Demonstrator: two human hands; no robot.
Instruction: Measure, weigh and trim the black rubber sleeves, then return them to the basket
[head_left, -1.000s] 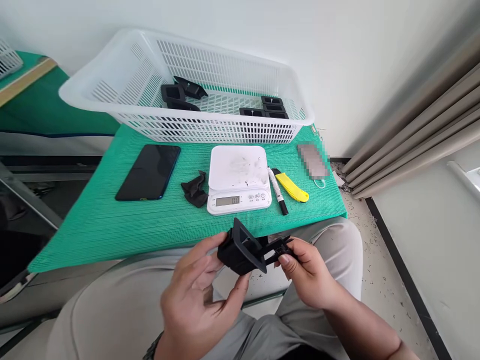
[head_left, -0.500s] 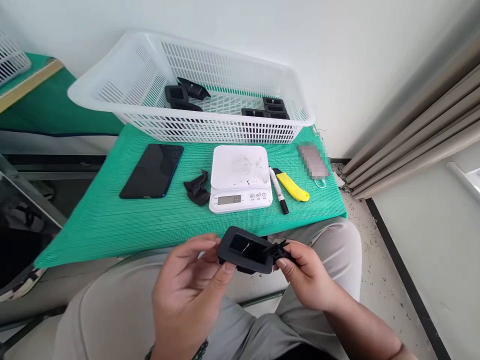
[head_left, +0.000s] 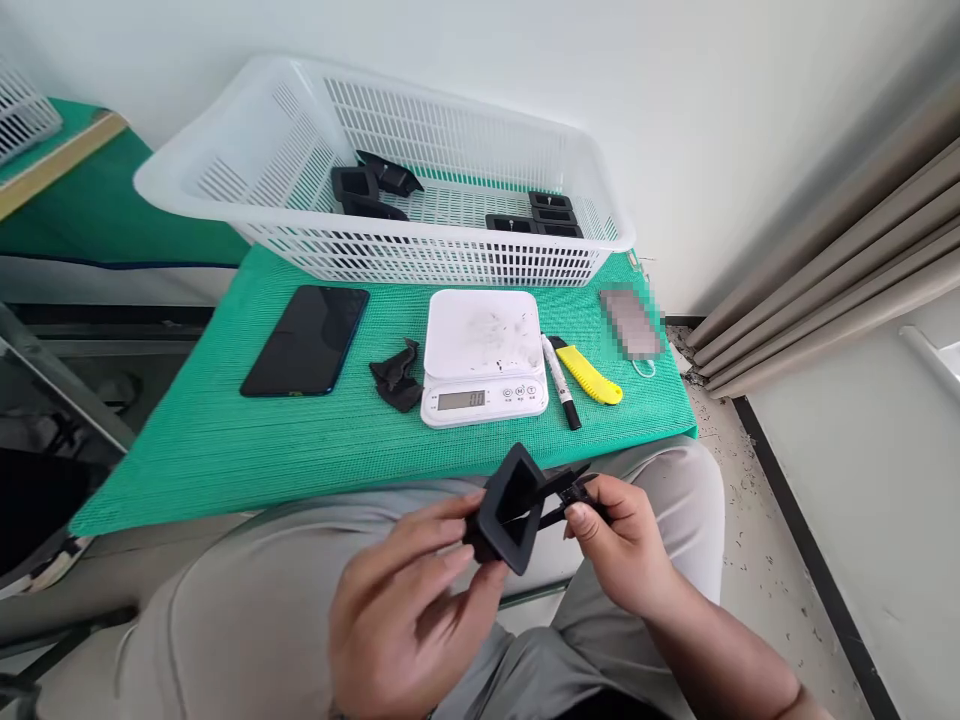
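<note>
Two hands, both occupied. Left hand (head_left: 420, 610): thumb and fingers closed around black framed part (head_left: 491, 525). Right hand (head_left: 622, 545): pinched shut on black tool (head_left: 574, 493), prongs reaching to part's opening. Change I note: part, nearly face-up half a second ago, now tilts steeply toward right hand; it sits above lap, before green mesh (head_left: 300, 450). White scale (head_left: 484, 340): display reads 0.0; buttons M, T legible.

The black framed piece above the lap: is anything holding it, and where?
Yes. The left hand holds the black framed piece by its outer body, behind the rim; the right hand holds a black pronged tool at its opening.
</note>
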